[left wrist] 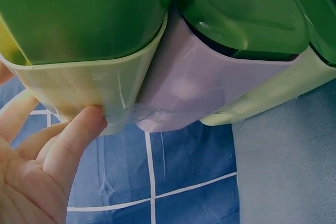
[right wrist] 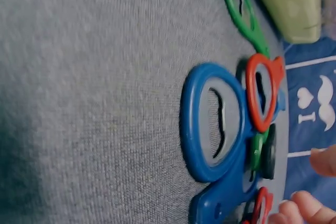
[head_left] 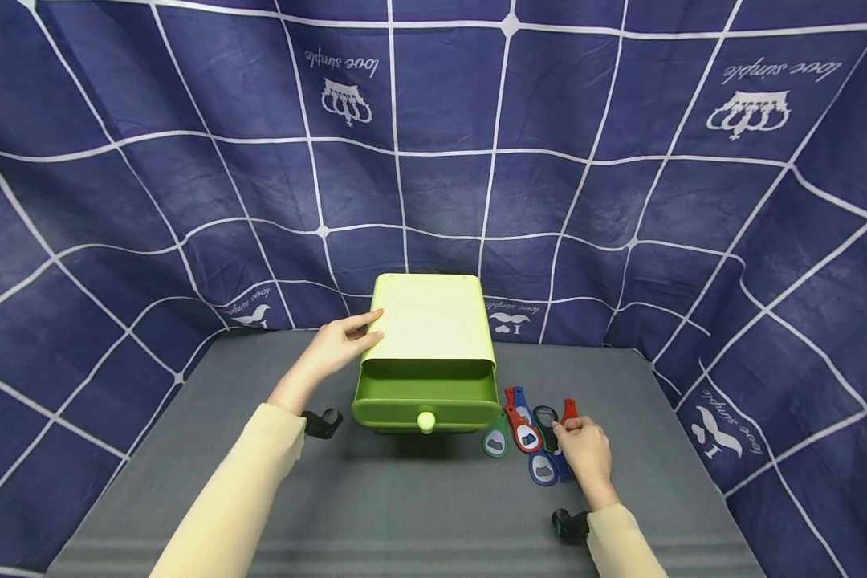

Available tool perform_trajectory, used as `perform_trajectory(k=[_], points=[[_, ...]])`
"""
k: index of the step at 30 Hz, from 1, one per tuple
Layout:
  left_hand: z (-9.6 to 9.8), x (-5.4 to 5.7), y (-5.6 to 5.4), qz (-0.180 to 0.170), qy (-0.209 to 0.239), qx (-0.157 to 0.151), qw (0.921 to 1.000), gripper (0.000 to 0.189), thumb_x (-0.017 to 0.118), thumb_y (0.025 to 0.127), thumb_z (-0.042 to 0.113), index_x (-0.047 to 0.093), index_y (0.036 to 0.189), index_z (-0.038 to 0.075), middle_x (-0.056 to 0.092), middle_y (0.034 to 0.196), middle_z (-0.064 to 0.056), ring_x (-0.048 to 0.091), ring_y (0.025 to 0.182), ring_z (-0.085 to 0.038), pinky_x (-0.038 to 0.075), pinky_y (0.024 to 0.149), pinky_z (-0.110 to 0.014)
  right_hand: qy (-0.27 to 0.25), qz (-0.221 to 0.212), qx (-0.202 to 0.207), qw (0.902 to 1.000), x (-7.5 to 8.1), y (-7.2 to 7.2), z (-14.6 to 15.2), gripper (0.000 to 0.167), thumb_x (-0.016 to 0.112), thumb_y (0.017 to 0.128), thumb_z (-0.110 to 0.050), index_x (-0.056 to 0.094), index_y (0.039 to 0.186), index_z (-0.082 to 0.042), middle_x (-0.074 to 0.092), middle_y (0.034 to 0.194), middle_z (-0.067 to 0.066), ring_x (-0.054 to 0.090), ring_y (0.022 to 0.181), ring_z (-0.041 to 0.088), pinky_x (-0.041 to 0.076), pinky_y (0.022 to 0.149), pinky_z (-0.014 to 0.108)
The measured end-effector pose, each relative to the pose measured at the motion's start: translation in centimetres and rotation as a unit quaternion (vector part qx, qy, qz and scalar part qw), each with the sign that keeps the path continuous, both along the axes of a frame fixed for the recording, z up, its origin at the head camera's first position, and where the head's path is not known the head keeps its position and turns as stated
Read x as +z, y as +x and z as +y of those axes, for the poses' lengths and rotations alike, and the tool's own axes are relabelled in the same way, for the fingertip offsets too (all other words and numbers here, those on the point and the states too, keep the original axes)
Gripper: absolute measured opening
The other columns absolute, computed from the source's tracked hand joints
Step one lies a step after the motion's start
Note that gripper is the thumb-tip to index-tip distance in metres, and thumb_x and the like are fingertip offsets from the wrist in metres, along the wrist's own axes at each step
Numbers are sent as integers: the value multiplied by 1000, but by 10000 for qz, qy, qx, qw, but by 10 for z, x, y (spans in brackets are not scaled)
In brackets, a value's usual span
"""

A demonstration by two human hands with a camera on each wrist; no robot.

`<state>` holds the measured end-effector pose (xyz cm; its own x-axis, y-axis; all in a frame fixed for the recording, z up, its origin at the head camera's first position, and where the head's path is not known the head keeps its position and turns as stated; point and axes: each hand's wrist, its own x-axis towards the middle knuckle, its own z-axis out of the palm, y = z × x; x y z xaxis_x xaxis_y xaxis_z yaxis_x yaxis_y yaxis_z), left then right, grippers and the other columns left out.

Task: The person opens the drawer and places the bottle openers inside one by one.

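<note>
So the top drawer box (head_left: 429,317) sat in the middle of the grey table (head_left: 282,498) with its green drawer (head_left: 390,413) pulled out, knob toward the person. The left hand (head_left: 335,349) rested on the box's left edge, fingers out fairly straight and thumb against the side. The right hand (head_left: 585,453) was over by the bottle openers, right of the box — thumb and fingers apart, nothing gripped, close to the dark opener (right wrist: 268,153). The big blue opener (right wrist: 206,124) touched the red one (right wrist: 253,93). Couldn't tell whether the right fingertips touched anything.
</note>
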<state>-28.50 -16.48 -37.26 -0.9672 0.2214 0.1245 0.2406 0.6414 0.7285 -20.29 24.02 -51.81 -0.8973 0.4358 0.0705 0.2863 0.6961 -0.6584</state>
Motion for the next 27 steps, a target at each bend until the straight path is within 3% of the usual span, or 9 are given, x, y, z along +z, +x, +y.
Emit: perform_trajectory(k=[4,9,23,27], points=[[-2,-1,1,-68,24,28,10000,53,64,95,42,54,143,23,55,143,-11,56,129,-33,46,107,-47,-36,-415,54,9991,-4,-4,-1,40,71,88,-33,61,99,4,65,98,25,63,87,42,50,77,55],[-2,-2,0,-59,22,51,10000,53,64,95,43,54,143,24,55,143,-11,56,128,-32,46,107,-46,-4,-726,165,9972,-7,-7,-7,42,75,84,-34,57,96,2,65,95,24,61,83,39,50,74,52],[-1,1,0,-49,35,47,10000,53,64,95,42,54,143,24,54,144,-12,57,128,-33,46,107,-47,-23,-649,67,9979,-10,-11,-8,37,80,80,-27,55,84,1,62,82,20,59,81,40,48,71,51],[-1,1,0,-42,20,47,10000,53,64,94,42,55,143,23,55,144,-11,56,128,-33,46,107,-47,-119,-681,69,9976,-10,-11,-5,37,79,82,-29,54,76,-2,55,71,12,54,72,33,44,64,42]])
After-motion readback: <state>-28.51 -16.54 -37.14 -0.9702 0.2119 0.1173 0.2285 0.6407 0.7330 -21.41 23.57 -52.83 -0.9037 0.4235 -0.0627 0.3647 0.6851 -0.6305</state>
